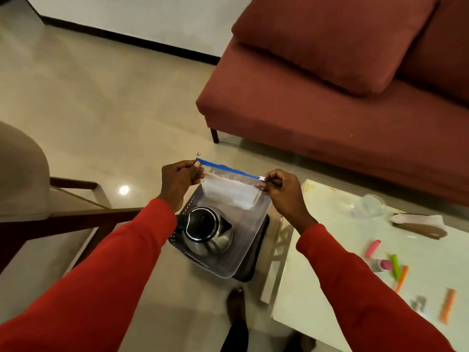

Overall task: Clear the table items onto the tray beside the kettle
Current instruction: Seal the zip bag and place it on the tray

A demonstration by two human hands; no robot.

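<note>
Clear plastic makes up the bag (229, 193), which has a blue zip strip along its top edge and something white inside. Both hands hold it stretched out above the tray (250, 240). The left hand (179, 180) pinches the left end of the strip between thumb and fingers (196, 171). The right hand (284, 190) pinches the white slider (262, 178) at the right end of the strip. Both arms wear red sleeves.

Below the bag, the grey tray sits on the floor just beside the tabletop (342, 250), and its far half lies directly under the bag. A steel kettle (205, 228) with a black handle stands in the near half of the tray, its lid open.

On the white tabletop, to the right, lie a clear glass bowl (369, 206), a white cloth (418, 221) over a brown piece, a pink clip (372, 248), a green clip (395, 266), two orange clips (402, 278), and a small pink-capped item (383, 264). A small grey item near the front edge is too blurred to name.

A red sofa (317, 107) stands beyond the tabletop. A bare foot (236, 304) rests on the floor in front of the tray.
</note>
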